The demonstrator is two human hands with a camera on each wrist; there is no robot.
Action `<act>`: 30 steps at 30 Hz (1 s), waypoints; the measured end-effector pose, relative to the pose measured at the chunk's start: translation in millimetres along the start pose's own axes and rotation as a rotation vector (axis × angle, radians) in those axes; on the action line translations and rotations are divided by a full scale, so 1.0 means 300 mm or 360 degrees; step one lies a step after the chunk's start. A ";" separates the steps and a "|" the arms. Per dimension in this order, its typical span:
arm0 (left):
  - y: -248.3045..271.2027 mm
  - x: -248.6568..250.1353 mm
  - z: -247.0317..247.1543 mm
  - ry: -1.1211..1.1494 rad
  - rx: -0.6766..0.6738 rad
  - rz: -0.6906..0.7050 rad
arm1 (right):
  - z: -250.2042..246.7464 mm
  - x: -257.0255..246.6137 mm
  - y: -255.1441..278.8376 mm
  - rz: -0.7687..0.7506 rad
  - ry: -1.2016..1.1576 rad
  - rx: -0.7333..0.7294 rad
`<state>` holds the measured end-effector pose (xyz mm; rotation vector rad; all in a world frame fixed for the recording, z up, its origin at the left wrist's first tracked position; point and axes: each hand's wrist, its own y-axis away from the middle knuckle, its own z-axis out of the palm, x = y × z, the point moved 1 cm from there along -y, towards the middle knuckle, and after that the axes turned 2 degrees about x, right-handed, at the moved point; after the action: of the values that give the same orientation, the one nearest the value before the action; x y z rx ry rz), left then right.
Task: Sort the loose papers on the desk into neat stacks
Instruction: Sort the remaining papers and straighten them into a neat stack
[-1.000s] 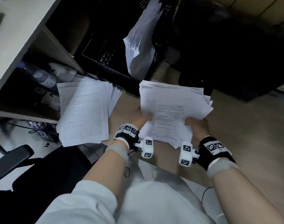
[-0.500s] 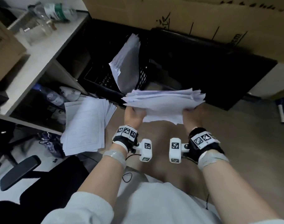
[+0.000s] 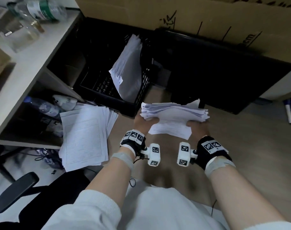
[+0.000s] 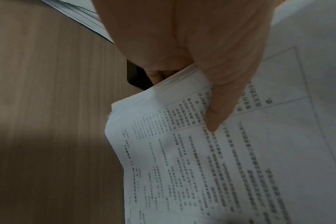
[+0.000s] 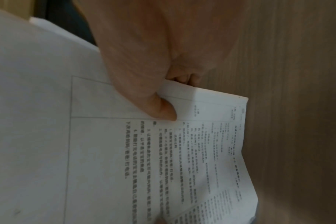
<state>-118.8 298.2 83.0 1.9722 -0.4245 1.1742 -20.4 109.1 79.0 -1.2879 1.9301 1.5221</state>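
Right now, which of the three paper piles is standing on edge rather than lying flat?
The pile in the black crate; it leans upright inside. The fanned pile lies on the desk, and both hands hold the third flat.

Under me is the wooden floor (image 3: 241, 146), and a fanned pile of printed sheets (image 3: 85, 138) lies flat on it, just left of the black crate (image 3: 141, 90). That crate stands on the floor too, with a sheaf of paper (image 3: 128, 70) leaning inside it against its right wall.
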 end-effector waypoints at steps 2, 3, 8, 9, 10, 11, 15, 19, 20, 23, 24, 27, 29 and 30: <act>-0.008 -0.026 0.005 -0.0056 0.0000 -0.0089 | 0.005 0.022 -0.009 0.0095 -0.0025 -0.0059; -0.009 -0.031 0.008 -0.0057 -0.0006 -0.0105 | 0.006 0.025 -0.009 0.0102 -0.0057 -0.0067; 0.024 -0.009 -0.030 0.0122 -0.0067 -0.0095 | -0.002 -0.048 0.058 0.0080 -0.0307 -0.0087; 0.041 -0.012 -0.051 0.0144 -0.0096 -0.0115 | -0.002 -0.057 0.062 0.0075 -0.0357 -0.0082; 0.060 -0.018 -0.070 0.0165 -0.0128 -0.0131 | 0.002 -0.065 0.062 0.0086 -0.0395 -0.0056; 0.080 -0.031 -0.089 0.0135 -0.0161 -0.0135 | 0.007 -0.072 0.064 0.0106 -0.0411 -0.0063; 0.186 -0.088 -0.180 -0.0158 -0.0149 -0.0193 | 0.084 -0.095 0.075 0.0063 -0.0462 -0.0285; 0.253 -0.149 -0.311 0.0159 0.0178 -0.0140 | 0.216 -0.162 0.171 -0.0092 -0.0309 -0.0575; 0.259 -0.165 -0.348 0.0190 0.0283 -0.0118 | 0.258 -0.167 0.187 -0.0133 -0.0248 -0.0661; 0.252 -0.204 -0.472 0.0272 0.0565 -0.0103 | 0.401 -0.173 0.237 -0.0319 0.0001 -0.0922; 0.245 -0.213 -0.513 0.0301 0.0609 -0.0119 | 0.451 -0.174 0.250 -0.0372 0.0073 -0.0960; 0.213 -0.241 -0.649 0.0360 0.0557 -0.0182 | 0.601 -0.191 0.306 -0.0454 0.0235 -0.0955; 0.177 -0.253 -0.750 0.0261 0.0451 -0.0259 | 0.705 -0.226 0.341 -0.0485 0.0267 -0.0926; 0.148 -0.259 -0.800 0.0154 0.0394 -0.0284 | 0.760 -0.250 0.355 -0.0520 0.0295 -0.0913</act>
<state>-327.6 445.6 100.6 2.1019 -0.0526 1.2483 -124.4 347.4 115.1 -1.9276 1.3132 1.8973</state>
